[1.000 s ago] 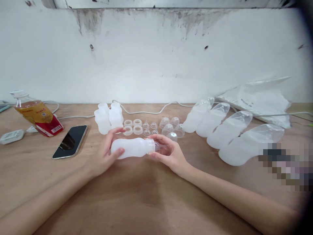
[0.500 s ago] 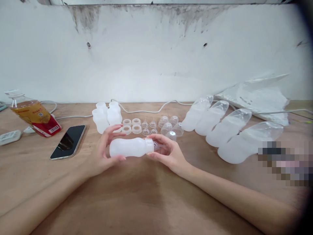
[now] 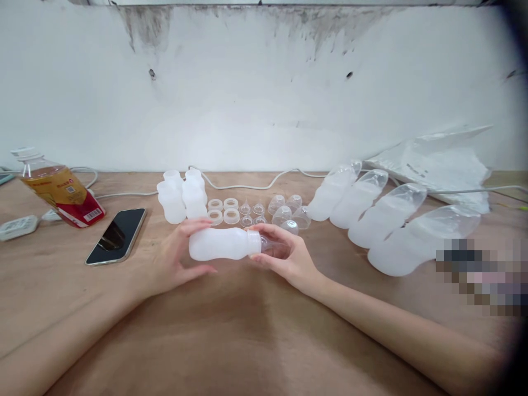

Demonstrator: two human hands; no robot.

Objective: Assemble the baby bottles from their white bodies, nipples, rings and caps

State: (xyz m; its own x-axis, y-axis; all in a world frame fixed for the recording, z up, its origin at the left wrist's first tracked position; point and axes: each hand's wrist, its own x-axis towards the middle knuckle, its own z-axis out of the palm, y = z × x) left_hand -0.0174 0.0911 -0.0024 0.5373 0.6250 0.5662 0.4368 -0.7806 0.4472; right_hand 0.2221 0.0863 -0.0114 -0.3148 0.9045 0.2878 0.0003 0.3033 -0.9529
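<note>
A frosted white baby bottle lies sideways in the air, a clear teat at its right end. My right hand is closed around the bottle's ring end, thumb below and fingers above. At the bottle's base, my left hand is open, its thumb apart from the underside; whether its fingers touch the top edge I cannot tell. Just behind stand several white bottle bodies, loose rings, clear teats and clear domed caps.
Several capped baby bottles stand in a slanting row at the right, with a plastic bag behind them. At the left are a phone, a drink bottle and a white device. A cable runs along the wall.
My left thumb and fingers have loosened from the bottle's base and spread apart. The bottle stays in my right hand, and the whole view has shifted slightly.
</note>
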